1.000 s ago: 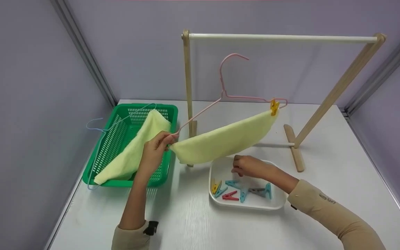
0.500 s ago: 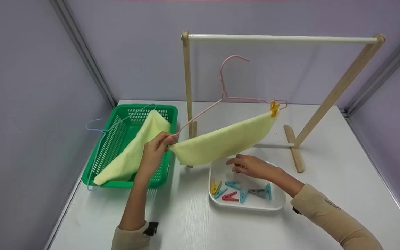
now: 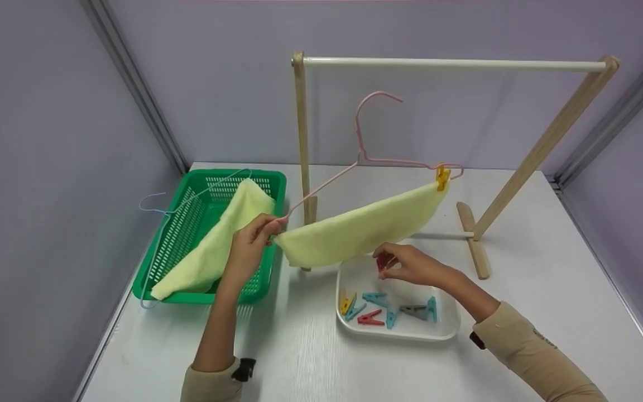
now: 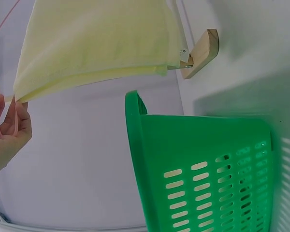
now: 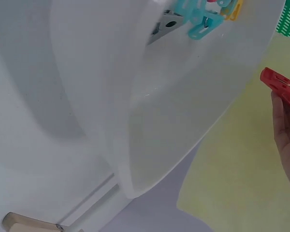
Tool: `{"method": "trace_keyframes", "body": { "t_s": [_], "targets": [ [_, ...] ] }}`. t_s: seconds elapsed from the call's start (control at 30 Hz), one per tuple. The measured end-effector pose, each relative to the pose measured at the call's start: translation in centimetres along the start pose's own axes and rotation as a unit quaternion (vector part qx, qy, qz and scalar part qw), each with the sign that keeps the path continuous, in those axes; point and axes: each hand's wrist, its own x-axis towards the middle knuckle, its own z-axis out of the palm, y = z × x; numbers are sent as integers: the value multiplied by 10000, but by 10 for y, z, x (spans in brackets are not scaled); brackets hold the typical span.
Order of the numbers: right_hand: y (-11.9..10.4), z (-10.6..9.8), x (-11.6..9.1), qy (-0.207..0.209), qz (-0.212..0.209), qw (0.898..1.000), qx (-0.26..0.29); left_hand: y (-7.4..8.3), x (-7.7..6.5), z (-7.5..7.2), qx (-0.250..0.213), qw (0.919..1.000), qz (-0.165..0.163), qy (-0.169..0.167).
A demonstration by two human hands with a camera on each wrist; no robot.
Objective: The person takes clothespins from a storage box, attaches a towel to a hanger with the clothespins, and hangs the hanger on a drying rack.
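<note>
My left hand (image 3: 252, 245) pinches the left end of a pink wire hanger (image 3: 327, 183) together with a corner of a pale yellow cloth (image 3: 355, 234). The cloth's far corner is fastened to the hanger's right arm by a yellow clothespin (image 3: 442, 177). Over the back of a white tray (image 3: 399, 335), my right hand (image 3: 413, 265) holds a red clothespin (image 5: 282, 88) between thumb and fingers. In the right wrist view the yellow cloth hangs behind that clothespin. Inside the tray lie another red clothespin (image 3: 370, 317), a yellow one, a grey one and several blue ones.
A green basket (image 3: 198, 297) stands at the left, holding a folded yellow cloth (image 3: 210, 251) and a blue wire hanger (image 3: 159, 240) that lies across its rim. Behind the hands rises a wooden rack with a white bar (image 3: 455, 64). Walls enclose the table.
My right hand has turned over the tray, and the red clothespin in its fingers has come into sight. The left hand, hanger and cloth have stayed almost in place.
</note>
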Motion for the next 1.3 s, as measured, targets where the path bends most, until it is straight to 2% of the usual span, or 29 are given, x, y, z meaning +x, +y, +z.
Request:
{"method": "trace_keyframes", "body": {
  "t_s": [0.2,0.5,0.8,1.03,1.23,1.3],
  "targets": [
    [-6,-3,-2,252,14,9996,95,-2,-1,1,-54,10000,60,3],
    [-17,-4,-2,599,-526,9951,582,-1,-1,2,13,9999,114,18],
    [-29,-10,0,929,-854,9906,530,-1,0,2,87,9998,146,51],
    [-42,-14,0,1000,-809,9898,610,-34,6,1,34,9998,182,103],
    [-80,-25,-4,1022,-853,9890,645,-7,2,2,17,10000,45,54],
    [-83,-27,-4,1077,-935,9874,687,-10,3,2,-14,10000,26,41]
  ]
}}
